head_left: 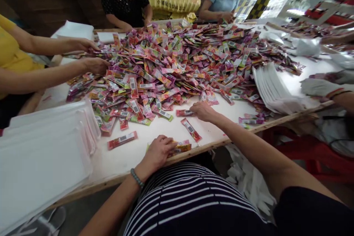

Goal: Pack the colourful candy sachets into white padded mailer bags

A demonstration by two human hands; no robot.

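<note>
My left hand, with a beaded bracelet at the wrist, lies at the table's near edge with its fingers closed over a few small packets. Further forward and to the right, my right hand has its fingertips on the end of a red packet lying flat. Between the two hands rests another red packet, with a barcode label. A red packet lies alone left of my left hand. Beyond both hands spreads a big heap of colourful packets.
White bags are stacked at the left, and a fanned stack of white sheets stands at the right. A person in yellow reaches into the heap from the left. Two people work across the table; a gloved hand is at the right.
</note>
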